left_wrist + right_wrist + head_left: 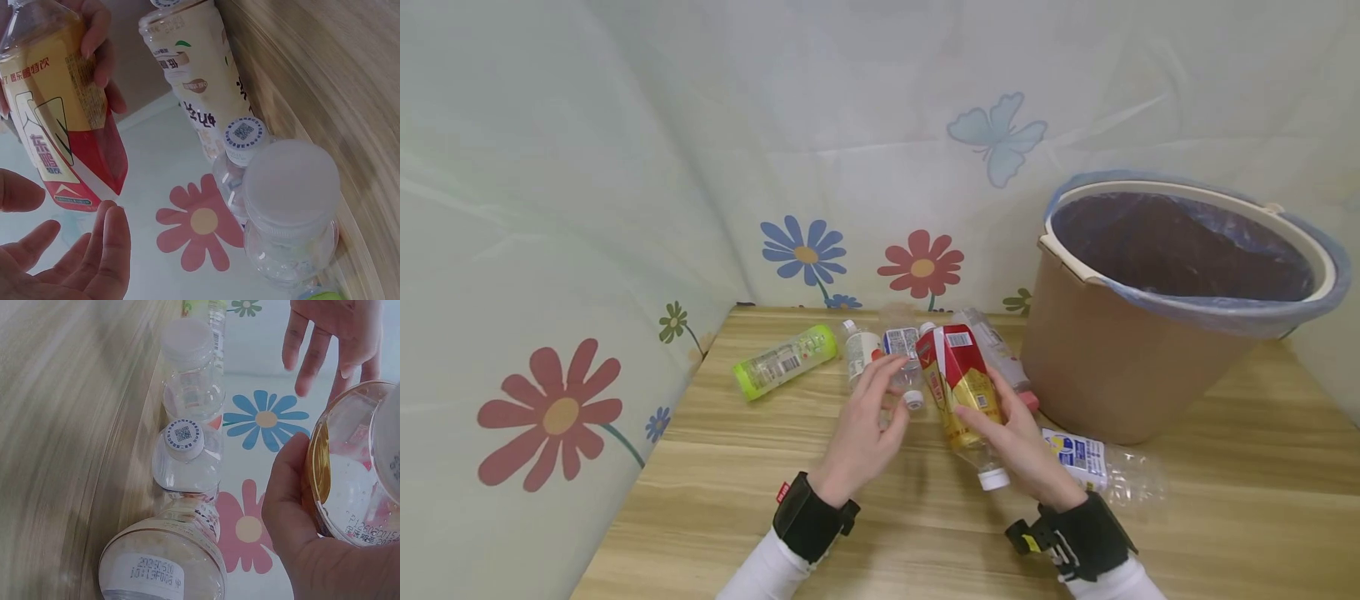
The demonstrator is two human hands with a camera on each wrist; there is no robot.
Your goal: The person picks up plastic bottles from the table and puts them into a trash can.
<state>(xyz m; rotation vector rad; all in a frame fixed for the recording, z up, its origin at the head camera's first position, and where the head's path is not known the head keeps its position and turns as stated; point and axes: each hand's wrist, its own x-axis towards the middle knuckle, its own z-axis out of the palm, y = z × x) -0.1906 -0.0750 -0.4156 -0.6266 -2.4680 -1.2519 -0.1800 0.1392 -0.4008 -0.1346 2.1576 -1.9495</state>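
My right hand [1026, 442] grips a red and gold drink bottle [966, 383] above the table, thumb on one side and fingers on the other. In the head view its white cap points down towards me. My left hand [865, 429] hovers to the left of it with fingers parted, holding nothing. The left wrist view shows the left fingertips [115, 231] close below the red end of the bottle; whether they touch cannot be told. Beyond the left hand lie a clear bottle with a white label [861, 354] and one with a blue-white label [901, 343].
A green-labelled bottle [786, 362] lies at the left of the wooden table [700, 517]. Behind the held bottle lies a pale bottle [996, 337]. A brown bin [1090, 367] with a blue liner stands at right, a clear labelled bottle [1131, 475] before it.
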